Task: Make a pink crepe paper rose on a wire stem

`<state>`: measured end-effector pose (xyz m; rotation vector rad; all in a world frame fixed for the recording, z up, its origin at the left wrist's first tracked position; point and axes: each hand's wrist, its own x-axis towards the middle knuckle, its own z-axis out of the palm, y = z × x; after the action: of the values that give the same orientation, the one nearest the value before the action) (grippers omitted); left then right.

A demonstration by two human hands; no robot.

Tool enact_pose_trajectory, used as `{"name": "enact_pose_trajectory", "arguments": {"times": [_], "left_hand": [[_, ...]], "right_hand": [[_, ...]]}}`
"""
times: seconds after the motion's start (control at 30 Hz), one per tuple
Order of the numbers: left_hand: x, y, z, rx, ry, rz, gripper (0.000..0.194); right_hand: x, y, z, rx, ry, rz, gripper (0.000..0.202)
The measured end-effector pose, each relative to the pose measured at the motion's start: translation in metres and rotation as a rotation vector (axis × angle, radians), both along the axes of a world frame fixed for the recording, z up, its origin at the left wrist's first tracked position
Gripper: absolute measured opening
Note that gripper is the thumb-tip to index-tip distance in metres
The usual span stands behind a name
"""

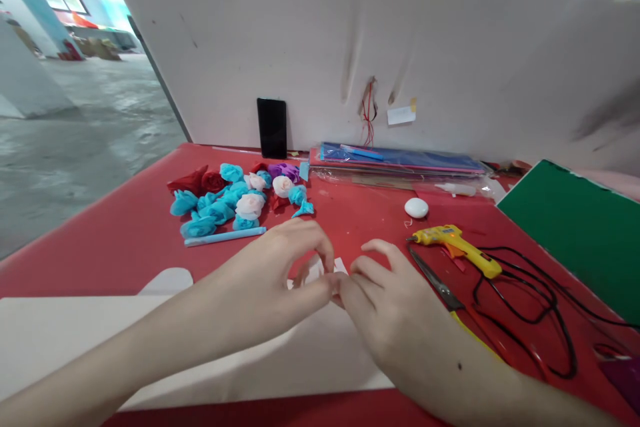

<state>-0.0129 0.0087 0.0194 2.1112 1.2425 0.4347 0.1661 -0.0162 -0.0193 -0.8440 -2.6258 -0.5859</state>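
Observation:
My left hand (287, 267) and my right hand (387, 307) meet over a long cream-white paper strip (280, 370). Both close thumb and fingers on a small white paper piece (341, 265), mostly hidden behind the fingers. The fingertips of the two hands touch or nearly touch. Beyond my left hand lies a pile of crepe paper roses in blue (215, 210), pale pink (250, 205), red (187, 182) and purple (285, 172). A light blue roll (225, 237) rests in front of them. A rounded white paper piece (167, 280) sits by the strip.
To the right are a yellow glue gun (457, 243) with a looping black cord (540, 280), scissors (440, 283), a white egg-shaped object (416, 207) and a green board (575, 233). A black phone (273, 128) leans on the back panel (310, 33) beside wrapped paper sheets (400, 160).

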Motion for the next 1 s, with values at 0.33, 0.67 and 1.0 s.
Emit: {"name": "enact_pose_trajectory", "arguments": {"times": [0.33,0.67,1.0], "left_hand": [[-0.013,0.003,0.012,-0.057,-0.276,0.238,0.032],[-0.011,0.008,0.02,-0.408,-0.392,-0.114,0.023],[-0.015,0.005,0.024,-0.538,-0.242,-0.145,0.013]], "right_hand": [[0.008,0.014,0.02,-0.419,0.326,0.117,0.025],[0.009,0.004,0.022,-0.251,0.251,0.2,0.022],[0.006,-0.009,0.025,-0.08,0.091,0.202,0.026]]}}
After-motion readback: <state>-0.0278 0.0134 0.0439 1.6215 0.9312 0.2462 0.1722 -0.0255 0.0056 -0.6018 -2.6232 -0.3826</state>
